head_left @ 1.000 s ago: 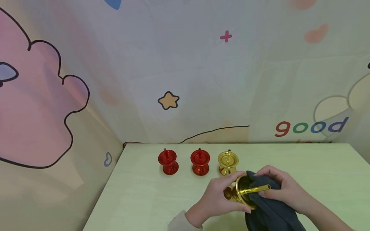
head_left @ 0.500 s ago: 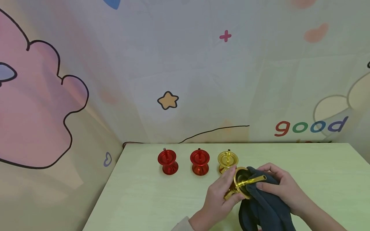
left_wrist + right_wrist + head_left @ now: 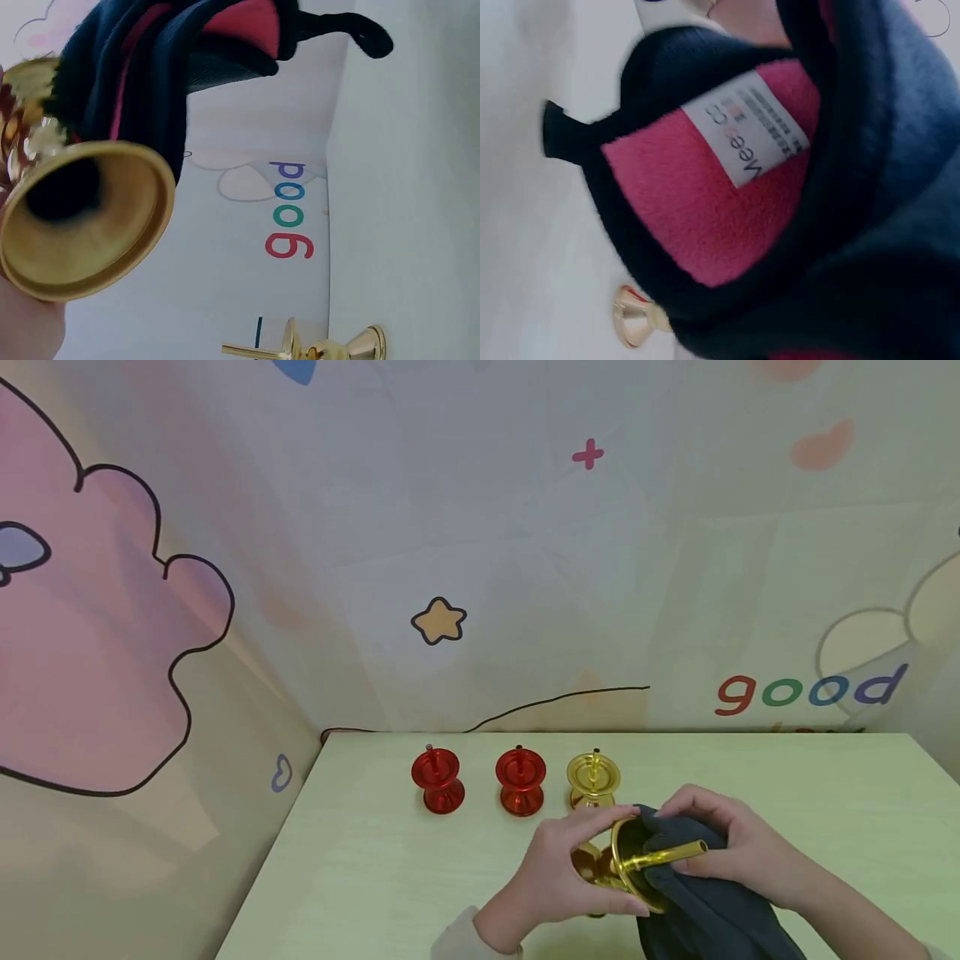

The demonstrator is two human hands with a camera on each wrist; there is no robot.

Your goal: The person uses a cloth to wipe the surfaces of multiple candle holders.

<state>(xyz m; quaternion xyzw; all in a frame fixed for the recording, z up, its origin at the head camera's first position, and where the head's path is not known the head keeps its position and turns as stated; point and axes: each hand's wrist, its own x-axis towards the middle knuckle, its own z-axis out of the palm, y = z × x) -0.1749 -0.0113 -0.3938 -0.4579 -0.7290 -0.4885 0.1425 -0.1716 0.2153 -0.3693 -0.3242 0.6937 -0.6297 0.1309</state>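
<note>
In the head view, my left hand point(image 3: 543, 877) grips a gold candle holder point(image 3: 667, 857) around its cup, thumb below and fingers above. The holder tilts sideways, its central tube pointing right. My right hand point(image 3: 738, 843) holds a dark blue cloth point(image 3: 712, 914) against the cup's rim, part of it tucked inside. In the left wrist view, the hollow underside of the holder's base point(image 3: 142, 232) faces the camera. A pink lining point(image 3: 697, 202) with a white label point(image 3: 746, 127) shows on the cloth in the right wrist view; my right fingertips are partly hidden by it.
Behind my hands stands another gold candle holder point(image 3: 592, 774), upright. Two red candle holders point(image 3: 442, 777) stand left of it in a row near the back of the pale table point(image 3: 360, 877). A printed cloth backdrop point(image 3: 510, 568) rises behind the table.
From one second to half a second ago, the held candle holder and left hand rise slightly; now they are lower again. The cloth moves along with the rim. The standing holders stay put.
</note>
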